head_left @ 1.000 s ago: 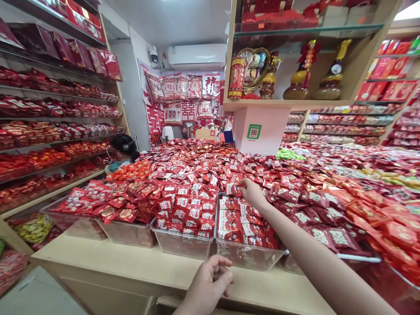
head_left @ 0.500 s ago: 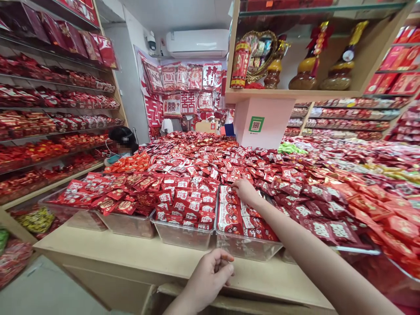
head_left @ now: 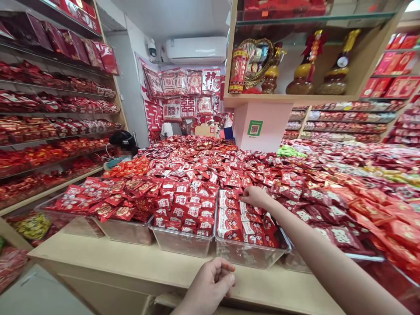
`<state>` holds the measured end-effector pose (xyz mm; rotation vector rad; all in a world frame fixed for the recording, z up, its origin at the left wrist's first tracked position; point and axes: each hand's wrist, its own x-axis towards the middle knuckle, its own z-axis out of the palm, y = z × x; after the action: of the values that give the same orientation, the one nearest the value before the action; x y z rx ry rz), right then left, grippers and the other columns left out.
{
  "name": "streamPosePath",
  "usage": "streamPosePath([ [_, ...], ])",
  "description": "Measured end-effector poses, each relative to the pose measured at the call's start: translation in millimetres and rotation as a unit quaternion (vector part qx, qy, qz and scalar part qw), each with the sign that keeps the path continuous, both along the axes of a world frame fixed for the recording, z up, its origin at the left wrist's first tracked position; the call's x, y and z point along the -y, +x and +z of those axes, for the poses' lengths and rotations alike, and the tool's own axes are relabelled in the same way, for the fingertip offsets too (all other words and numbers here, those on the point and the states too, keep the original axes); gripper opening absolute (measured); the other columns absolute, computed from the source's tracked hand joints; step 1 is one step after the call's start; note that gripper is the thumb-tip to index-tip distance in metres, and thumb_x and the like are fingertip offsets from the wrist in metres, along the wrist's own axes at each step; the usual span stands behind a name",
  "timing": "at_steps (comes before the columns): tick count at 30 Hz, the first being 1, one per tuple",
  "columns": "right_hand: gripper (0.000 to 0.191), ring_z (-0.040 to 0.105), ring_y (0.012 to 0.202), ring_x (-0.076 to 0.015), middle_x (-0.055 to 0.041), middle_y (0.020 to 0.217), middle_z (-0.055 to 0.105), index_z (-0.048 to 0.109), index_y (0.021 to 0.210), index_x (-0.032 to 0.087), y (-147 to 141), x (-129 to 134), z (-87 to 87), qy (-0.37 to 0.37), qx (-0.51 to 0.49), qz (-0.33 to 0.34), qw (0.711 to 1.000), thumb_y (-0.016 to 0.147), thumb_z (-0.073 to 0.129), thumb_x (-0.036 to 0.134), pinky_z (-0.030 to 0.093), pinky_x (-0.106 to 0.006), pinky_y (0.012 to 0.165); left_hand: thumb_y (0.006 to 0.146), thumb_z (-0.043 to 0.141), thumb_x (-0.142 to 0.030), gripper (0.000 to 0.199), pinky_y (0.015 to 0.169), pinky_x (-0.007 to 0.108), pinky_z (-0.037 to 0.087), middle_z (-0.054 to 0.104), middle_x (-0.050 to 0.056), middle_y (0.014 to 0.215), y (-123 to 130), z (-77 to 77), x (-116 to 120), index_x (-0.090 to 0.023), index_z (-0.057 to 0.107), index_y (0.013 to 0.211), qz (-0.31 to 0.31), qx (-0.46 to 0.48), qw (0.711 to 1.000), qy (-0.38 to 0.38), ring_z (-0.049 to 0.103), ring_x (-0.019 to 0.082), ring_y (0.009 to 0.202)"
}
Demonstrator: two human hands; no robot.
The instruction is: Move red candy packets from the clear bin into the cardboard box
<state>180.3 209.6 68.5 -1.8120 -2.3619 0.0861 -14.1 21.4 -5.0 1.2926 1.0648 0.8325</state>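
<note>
At the counter's [head_left: 131, 257] front edge, clear bins held red packets. Over one bin [head_left: 249, 256], the right hand [head_left: 254, 196] reached to the back of its right-hand column, fingers bent down and drawn together at the packets [head_left: 229, 225]; the fingertips were partly hidden, so I could not tell whether they had hold of one. The left hand [head_left: 214, 276] hung over the counter's near edge, half curled, a small gap between thumb and forefinger and nothing visible in it; it seemed to be resting out of the way.

The packets overlapped in two columns, probably so that each pale label showed. The bins likely stood side by side to keep kinds apart. Left-hand packets [head_left: 193, 212] bore what looked like 喜 on white patches; maroon packets [head_left: 343, 236] on the right seemed to carry the doubled 囍, as did a hanging sheet [head_left: 188, 106] at the back. A green-framed QR sign [head_left: 254, 128] was on the pillar [head_left: 275, 127]; its lettering was too small to read, and I could make out no brand.
</note>
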Motion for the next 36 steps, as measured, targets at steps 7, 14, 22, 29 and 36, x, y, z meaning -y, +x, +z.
streamPosePath([
  [7,0.017,0.060,0.073,-0.0153,-0.0013,0.077,0.067,0.068,0.076,0.023,-4,-3,2.1,-0.020,0.006,0.022,1.000,0.066,0.054,0.022,0.039,-0.019,0.061,0.071,0.050,-0.023,0.014,0.051,0.021,0.036,0.057,-0.002,0.064,0,2.1,0,-0.015,0.052,0.082,-0.001,0.003,1.000,-0.010,0.052,0.009,0.053],
  [14,0.023,0.060,0.078,-0.0185,-0.0060,0.082,0.067,0.068,0.078,0.021,1,-5,2.1,-0.021,0.030,-0.015,0.999,0.067,0.049,0.013,0.040,-0.022,0.063,0.070,0.050,-0.021,0.014,0.052,0.022,0.036,0.056,-0.002,0.064,0,3.8,1,-0.014,0.052,0.083,-0.002,0.003,1.000,-0.010,0.052,0.009,0.053],
  [22,0.012,0.060,0.067,-0.0178,-0.0056,0.072,0.067,0.068,0.069,0.018,16,7,22.7,-0.066,0.055,0.003,0.996,0.064,0.058,0.022,0.039,-0.022,0.056,0.070,0.051,-0.023,0.016,0.053,0.022,0.036,0.055,-0.003,0.062,1,4.7,1,-0.014,0.052,0.082,-0.009,0.008,1.000,-0.016,0.051,0.010,0.053],
  [29,0.012,0.059,0.062,-0.0166,-0.0034,0.065,0.066,0.067,0.065,0.018,19,10,17.9,-0.073,0.042,0.021,0.996,0.062,0.062,0.029,0.036,-0.021,0.050,0.069,0.051,-0.023,0.016,0.052,0.021,0.035,0.057,-0.003,0.065,1,5.3,1,-0.015,0.052,0.083,-0.007,0.002,0.999,-0.033,0.052,0.009,0.054],
  [36,0.016,0.059,0.075,-0.0179,-0.0053,0.079,0.067,0.067,0.077,0.020,15,1,7.6,-0.019,0.037,0.007,0.999,0.069,0.053,0.020,0.038,-0.022,0.061,0.070,0.051,-0.024,0.016,0.052,0.021,0.035,0.056,-0.003,0.062,1,2.7,-1,-0.015,0.052,0.083,-0.019,0.010,1.000,-0.016,0.051,0.009,0.054],
])
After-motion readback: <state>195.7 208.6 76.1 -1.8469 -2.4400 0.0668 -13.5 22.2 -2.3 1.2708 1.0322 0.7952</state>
